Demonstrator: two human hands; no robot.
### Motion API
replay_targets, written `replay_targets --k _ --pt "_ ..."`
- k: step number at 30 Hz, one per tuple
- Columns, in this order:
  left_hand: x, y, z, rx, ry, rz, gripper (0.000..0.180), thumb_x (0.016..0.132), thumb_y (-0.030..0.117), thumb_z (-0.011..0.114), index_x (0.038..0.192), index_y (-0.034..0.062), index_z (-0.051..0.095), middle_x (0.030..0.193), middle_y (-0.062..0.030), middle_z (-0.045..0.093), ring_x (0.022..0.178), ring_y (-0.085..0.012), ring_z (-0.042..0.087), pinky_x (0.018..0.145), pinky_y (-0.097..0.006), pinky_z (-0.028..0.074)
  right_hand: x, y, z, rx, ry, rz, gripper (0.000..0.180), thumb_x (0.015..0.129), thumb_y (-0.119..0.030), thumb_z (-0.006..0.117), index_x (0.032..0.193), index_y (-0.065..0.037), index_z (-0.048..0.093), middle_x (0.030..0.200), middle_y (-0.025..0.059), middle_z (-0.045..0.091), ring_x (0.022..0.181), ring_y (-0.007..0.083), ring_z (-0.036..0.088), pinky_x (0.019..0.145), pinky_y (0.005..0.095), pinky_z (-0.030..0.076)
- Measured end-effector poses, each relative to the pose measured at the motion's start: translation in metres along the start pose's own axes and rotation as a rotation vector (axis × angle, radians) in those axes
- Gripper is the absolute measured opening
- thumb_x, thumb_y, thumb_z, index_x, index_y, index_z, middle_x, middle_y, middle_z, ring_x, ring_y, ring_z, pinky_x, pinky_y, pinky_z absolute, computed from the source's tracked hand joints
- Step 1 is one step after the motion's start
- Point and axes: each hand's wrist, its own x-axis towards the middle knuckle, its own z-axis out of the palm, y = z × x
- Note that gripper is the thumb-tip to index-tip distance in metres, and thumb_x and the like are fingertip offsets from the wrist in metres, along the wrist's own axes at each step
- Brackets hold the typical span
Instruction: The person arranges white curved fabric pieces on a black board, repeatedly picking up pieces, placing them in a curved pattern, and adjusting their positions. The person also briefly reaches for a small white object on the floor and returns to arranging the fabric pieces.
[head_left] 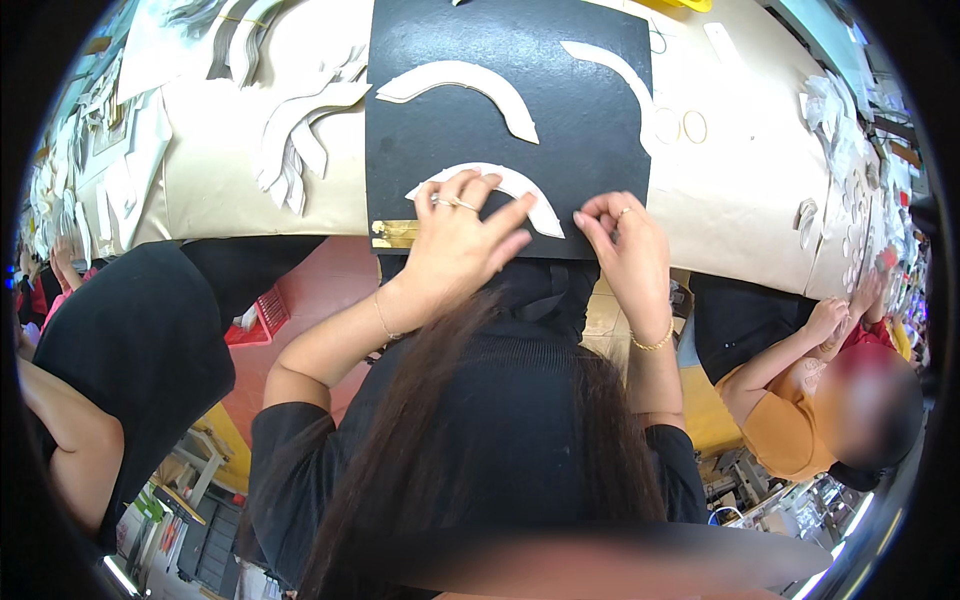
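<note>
On the black board (590, 120) lies a white curved strip (545, 212), bowed like an arch. My left hand (455, 235) rests over its left part with fingers spread, fingertips touching it and hiding some of it. Just right of the strip's lower end is my right hand (630, 245), thumb and fingers drawn together in a pinch. Whatever is between them, if anything, is too small to tell. Farther up the board sit a second white curved strip (455, 72) and a narrower one (625, 75) near the right edge.
Piled curved strips (300, 130) and a banded bundle (240, 35) lie on the paper-covered table (210, 205) to the left. Two rubber bands (694, 126) are right of the board. Co-workers sit on both sides; one person's hands (828, 318) are at the right.
</note>
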Motion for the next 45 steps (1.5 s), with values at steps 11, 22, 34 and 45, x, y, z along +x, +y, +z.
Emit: replay_targets --k 11,22,34,45 --pt "-0.003 -0.031 -0.008 -0.01 0.291 -0.113 0.03 0.08 0.009 0.077 0.11 0.0107 0.075 0.105 -0.0036 0.064 0.099 -0.0243 0.057 0.085 -0.037 0.042 0.031 -0.028 0.06 -0.098 0.179 -0.359 0.036 0.084 -0.023 0.077 0.119 -0.017 0.073 0.09 0.0037 0.056 0.068 0.0207 0.062 0.061 0.035 0.051" --pt "-0.002 -0.036 -0.013 -0.087 0.211 -0.152 0.027 0.079 0.003 0.076 0.105 0.0078 0.068 0.107 -0.0068 0.06 0.099 -0.0284 0.055 0.087 -0.039 0.042 0.029 -0.02 0.059 0.149 0.201 -0.473 0.017 0.082 -0.011 0.078 0.099 -0.01 0.075 0.096 0.005 0.062 0.073 0.0185 0.064 0.066 0.0309 0.052" --pt "-0.003 -0.063 -0.056 -0.821 0.35 -0.518 0.013 0.091 0.011 0.073 0.096 0.0026 0.064 0.086 -0.0012 0.065 0.081 -0.0099 0.057 0.074 -0.027 0.047 0.021 0.027 -0.003 1.106 0.265 -0.085 0.018 0.09 -0.008 0.076 0.104 0.001 0.068 0.089 0.0083 0.071 0.078 0.0135 0.069 0.074 0.0244 0.053" --pt "0.029 -0.088 -0.025 0.236 0.443 -0.084 0.057 0.089 0.031 0.075 0.137 0.0051 0.057 0.151 -0.0153 0.045 0.139 -0.0354 0.041 0.113 -0.048 0.033 0.026 0.018 0.001 1.251 0.051 -0.256 0.016 0.093 -0.013 0.073 0.092 -0.002 0.062 0.088 0.0043 0.062 0.076 0.0103 0.059 0.072 0.0233 0.046"
